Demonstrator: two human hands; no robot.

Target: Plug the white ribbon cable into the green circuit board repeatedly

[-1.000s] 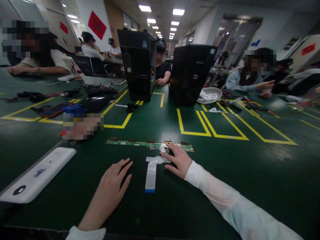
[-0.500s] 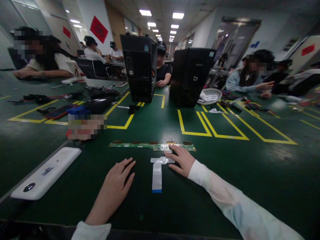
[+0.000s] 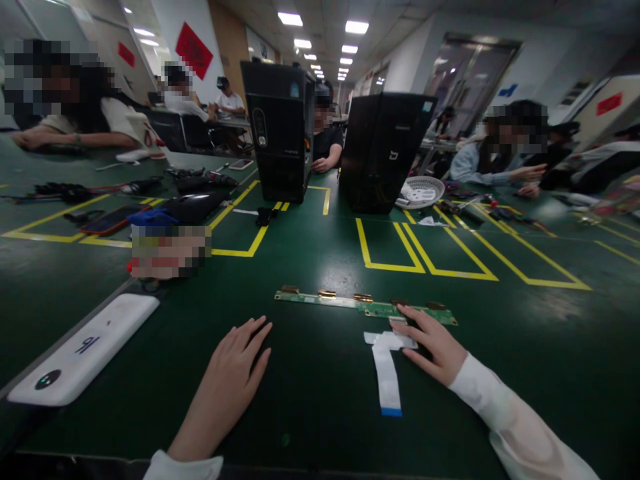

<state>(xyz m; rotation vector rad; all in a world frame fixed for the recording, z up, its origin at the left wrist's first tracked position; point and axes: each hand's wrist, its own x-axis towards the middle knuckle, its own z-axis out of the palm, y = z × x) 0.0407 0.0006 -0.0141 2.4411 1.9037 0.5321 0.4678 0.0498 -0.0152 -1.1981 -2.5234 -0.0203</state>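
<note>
A long thin green circuit strip (image 3: pixel 350 303) lies across the dark green table mat (image 3: pixel 320 400), slightly tilted. A white flat ribbon cable (image 3: pixel 386 373) with a blue end runs from it toward me. My right hand (image 3: pixel 435 343) rests with fingers spread on the strip's right part and the cable's top. My left hand (image 3: pixel 233 373) lies flat and open on the mat, left of the strip, touching nothing else.
A white oblong device (image 3: pixel 83 350) lies at the left. Two black computer towers (image 3: pixel 280 127) (image 3: pixel 383 150) stand beyond yellow floor-tape boxes (image 3: pixel 390 253). A white basket (image 3: pixel 420 190), tools and cables lie further back. Several other people sit around the table.
My right hand has slid the circuit strip and ribbon cable to the right across the mat. My left hand has stayed in place.
</note>
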